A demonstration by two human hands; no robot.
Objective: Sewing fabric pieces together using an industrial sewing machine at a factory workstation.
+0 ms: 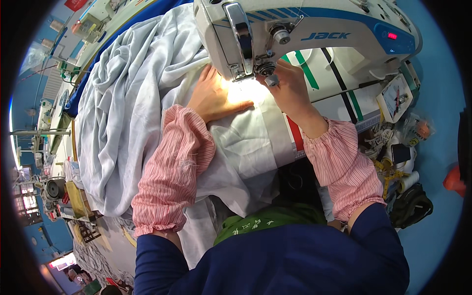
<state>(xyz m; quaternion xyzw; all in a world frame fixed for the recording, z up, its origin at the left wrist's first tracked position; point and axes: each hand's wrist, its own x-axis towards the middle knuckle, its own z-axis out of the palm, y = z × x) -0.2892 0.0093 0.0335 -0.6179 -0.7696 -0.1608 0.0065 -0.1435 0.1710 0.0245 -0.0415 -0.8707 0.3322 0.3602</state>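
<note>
Lying flat, thumb spread wide, the left hand (211,98) rests on the pale fabric (130,93), which runs beneath the sewing machine (329,27) and bunches away to the left! And the right hand (293,93), fingers curled, sits just right of the glare (244,91); whether it pinches anything, I can't tell.

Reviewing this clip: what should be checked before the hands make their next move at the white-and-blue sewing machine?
1. Left hand flat on pale grey, smooth fabric: ok.
2. Right hand grip: cannot tell; fingertips partly hidden by the round metal knob.
3. Fabric brightly lit under the white-and-blue sewing machine: ok.
4. Needle clear of fingers: cannot tell; glare.
5. Pink striped cloth sleeve covers clear of the machine: ok.
</note>
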